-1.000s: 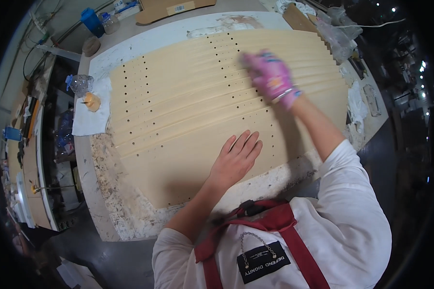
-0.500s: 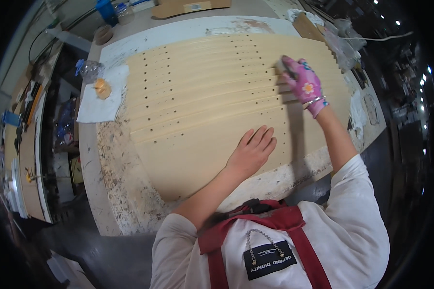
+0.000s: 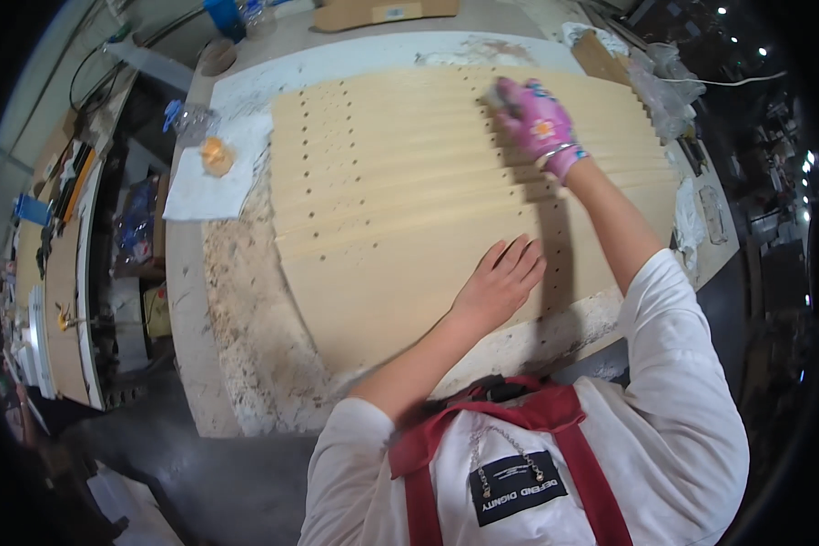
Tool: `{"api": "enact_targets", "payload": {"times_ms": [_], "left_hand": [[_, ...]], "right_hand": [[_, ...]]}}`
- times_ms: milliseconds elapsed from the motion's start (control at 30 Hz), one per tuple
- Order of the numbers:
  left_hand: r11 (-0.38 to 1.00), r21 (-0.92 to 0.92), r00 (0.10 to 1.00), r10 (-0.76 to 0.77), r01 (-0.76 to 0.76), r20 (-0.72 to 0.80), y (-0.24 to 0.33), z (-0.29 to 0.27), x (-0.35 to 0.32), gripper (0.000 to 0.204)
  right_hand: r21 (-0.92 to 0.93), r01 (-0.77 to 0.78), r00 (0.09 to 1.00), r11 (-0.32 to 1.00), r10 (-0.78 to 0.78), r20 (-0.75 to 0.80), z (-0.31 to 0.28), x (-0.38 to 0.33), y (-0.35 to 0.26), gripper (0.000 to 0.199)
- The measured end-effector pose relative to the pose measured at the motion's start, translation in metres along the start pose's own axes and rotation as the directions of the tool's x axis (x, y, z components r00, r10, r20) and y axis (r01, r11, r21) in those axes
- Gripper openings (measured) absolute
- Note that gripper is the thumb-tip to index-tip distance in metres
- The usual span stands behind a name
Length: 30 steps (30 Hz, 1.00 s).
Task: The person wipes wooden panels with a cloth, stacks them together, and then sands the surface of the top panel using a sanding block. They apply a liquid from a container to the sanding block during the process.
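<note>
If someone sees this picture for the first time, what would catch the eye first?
Probably the right hand in a bright pink glove, pressed on the far part of the pale wooden boards with rows of small holes. The bare left hand lies flat on the boards' near part. A white cloth lies to their left.

Woodworking shop; drilled boards [image 3: 409, 182] on workbench [image 3: 237, 309]

We see pale tan wooden slats [image 3: 400, 182] dotted with dark holes, a pink flowered glove [image 3: 539, 123], a white speckled surface [image 3: 246, 337], red apron straps [image 3: 601, 473].
</note>
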<state>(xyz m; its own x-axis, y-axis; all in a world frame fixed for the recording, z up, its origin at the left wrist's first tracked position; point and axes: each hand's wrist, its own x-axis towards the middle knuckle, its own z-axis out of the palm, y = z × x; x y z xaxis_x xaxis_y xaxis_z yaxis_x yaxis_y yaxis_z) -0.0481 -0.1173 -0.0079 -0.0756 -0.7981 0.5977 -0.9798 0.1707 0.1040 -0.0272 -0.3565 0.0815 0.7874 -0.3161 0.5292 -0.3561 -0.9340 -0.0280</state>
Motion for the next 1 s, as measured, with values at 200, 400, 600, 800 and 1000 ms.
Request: {"api": "enact_targets", "payload": {"times_ms": [200,400,600,800,1000], "left_hand": [[0.998,-0.050,0.988,-0.020,0.028,0.155,-0.008,0.028,-0.031,0.033],[0.995,0.086,0.992,-0.064,0.055,0.112,-0.005,-0.009,-0.009,0.038],[0.997,0.072,0.986,-0.033,0.021,0.166,-0.003,-0.010,-0.004,0.039],[0.997,0.049,0.986,-0.067,0.060,0.155,-0.007,-0.006,-0.011,0.039],[0.998,0.040,0.986,-0.048,0.043,0.161,-0.003,-0.007,0.002,0.038]], "right_hand": [[0.557,-0.154,0.926,0.816,-0.078,0.370,-0.018,0.046,-0.189,0.044],[0.419,-0.769,0.636,0.483,0.646,0.422,0.011,0.031,0.013,0.039],[0.709,-0.477,0.878,0.519,0.240,0.414,0.041,0.041,0.106,0.029],[0.502,-0.041,0.991,0.864,-0.030,0.132,0.042,0.066,-0.112,0.031],[-0.017,-0.415,0.904,0.910,0.414,0.109,0.048,0.045,0.161,0.022]]}}
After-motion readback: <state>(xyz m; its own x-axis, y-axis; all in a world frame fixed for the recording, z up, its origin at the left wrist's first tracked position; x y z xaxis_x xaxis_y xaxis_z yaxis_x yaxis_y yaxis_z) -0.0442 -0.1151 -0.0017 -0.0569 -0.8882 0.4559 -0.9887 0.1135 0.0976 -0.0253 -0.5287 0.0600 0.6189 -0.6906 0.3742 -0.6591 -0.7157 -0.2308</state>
